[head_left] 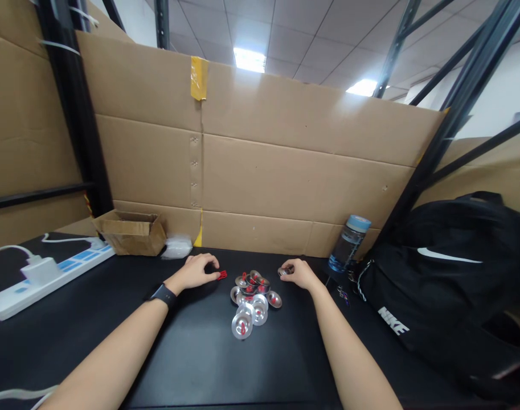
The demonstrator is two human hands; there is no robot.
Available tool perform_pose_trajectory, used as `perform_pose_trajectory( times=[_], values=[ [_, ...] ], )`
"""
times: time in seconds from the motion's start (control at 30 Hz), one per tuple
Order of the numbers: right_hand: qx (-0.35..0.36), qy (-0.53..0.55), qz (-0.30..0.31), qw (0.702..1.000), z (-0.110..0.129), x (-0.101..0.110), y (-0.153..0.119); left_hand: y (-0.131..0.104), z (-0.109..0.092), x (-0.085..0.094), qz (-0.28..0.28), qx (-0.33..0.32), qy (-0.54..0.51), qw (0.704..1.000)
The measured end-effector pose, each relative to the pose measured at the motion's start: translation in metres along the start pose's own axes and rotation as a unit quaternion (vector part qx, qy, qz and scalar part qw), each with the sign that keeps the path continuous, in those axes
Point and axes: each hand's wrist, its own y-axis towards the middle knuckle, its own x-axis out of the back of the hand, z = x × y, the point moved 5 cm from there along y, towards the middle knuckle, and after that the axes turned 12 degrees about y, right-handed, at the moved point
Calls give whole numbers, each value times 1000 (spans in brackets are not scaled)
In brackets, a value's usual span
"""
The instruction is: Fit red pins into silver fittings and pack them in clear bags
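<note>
on black table (191, 364), hands (200, 272) flanking metal discs (251, 299)

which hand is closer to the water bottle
Right. The right hand rests on the table just left of the water bottle, holding a small metal disc. The left hand lies farther left, beyond the pile of discs.

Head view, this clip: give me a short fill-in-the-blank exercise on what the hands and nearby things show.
1. The left hand pinches a small ___ clip.
2. The right hand holds one silver disc; the pile of discs lies ___ the two hands.
3. The water bottle stands beside a ___ backpack.
4. A dark smartwatch sits on the ___ wrist.

Missing words: red; between; black; left
</note>
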Motion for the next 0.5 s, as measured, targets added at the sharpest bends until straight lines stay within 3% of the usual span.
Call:
perform_pose_trajectory(
  times=[0.17, 0.3, 0.5],
  values=[
    [20, -9, 11, 1000, 5, -1, -1, 1, -9, -10, 11, -10, 2, 1000],
    [81, 8, 11, 997, 33, -4, -7, 3, -17, -13, 14, -32, 6, 999],
    [121, 37, 116, 985, 75, -34, -18, 0, -27, -5, 34, -78, -10, 996]
  ],
)
